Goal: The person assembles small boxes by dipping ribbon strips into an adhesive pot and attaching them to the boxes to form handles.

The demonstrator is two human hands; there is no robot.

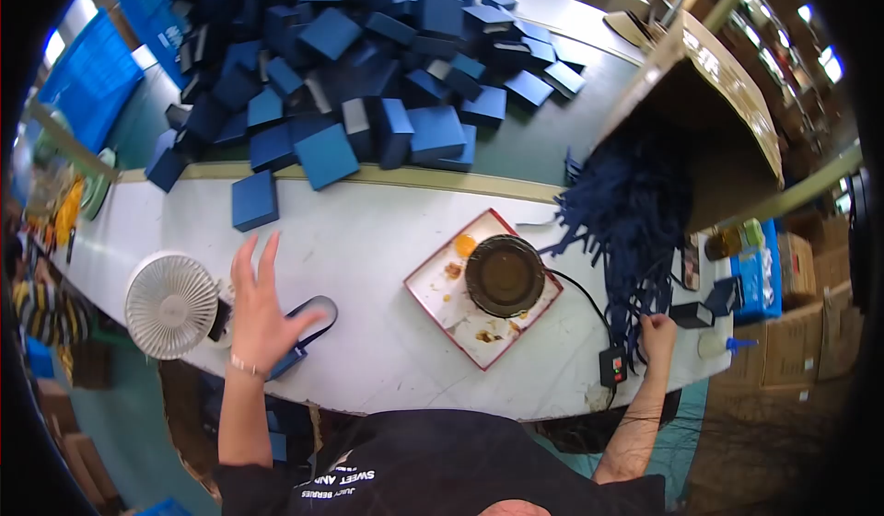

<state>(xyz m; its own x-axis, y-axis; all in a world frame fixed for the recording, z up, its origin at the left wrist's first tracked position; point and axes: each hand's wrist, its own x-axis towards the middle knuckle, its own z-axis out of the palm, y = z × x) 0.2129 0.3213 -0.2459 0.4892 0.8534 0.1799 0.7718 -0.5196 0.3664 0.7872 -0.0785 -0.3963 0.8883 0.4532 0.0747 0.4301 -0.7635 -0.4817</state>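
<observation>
My left hand [260, 318] is raised over the white table with its fingers spread and nothing in them. Just beside its thumb lies a small blue piece with a looped dark ribbon [322, 313], partly hidden by the hand. At the right, my right hand [657, 336] is closed, fingertips pinched at the lower end of a heap of dark blue ribbon strips [626, 194]. These strips spill from a cardboard box [737, 83] lying on its side. A single blue box [254, 200] rests just beyond my left fingertips.
A large pile of blue boxes [433, 134] covers the back. Between my hands, a round brown pot [505, 277] stands on a stained, red-edged tray [442, 281]; its cord runs to a switch box [612, 366]. A white fan [171, 305] stands left, a small bottle [712, 346] right.
</observation>
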